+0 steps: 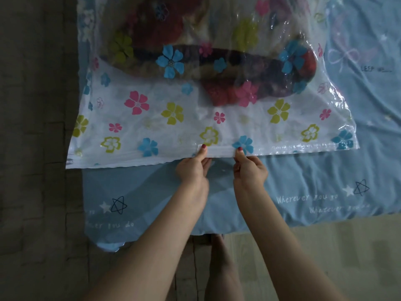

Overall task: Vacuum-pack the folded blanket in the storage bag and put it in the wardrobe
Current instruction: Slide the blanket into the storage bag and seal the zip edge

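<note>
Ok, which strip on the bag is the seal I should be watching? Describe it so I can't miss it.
Start at the blue bedsheet and find the clear storage bag printed with flowers, the blanket inside. Follow the bag to its near edge, where the left hand and right hand pinch it. The seal strip is the plain white band there, unlike the flowered plastic above.
</note>
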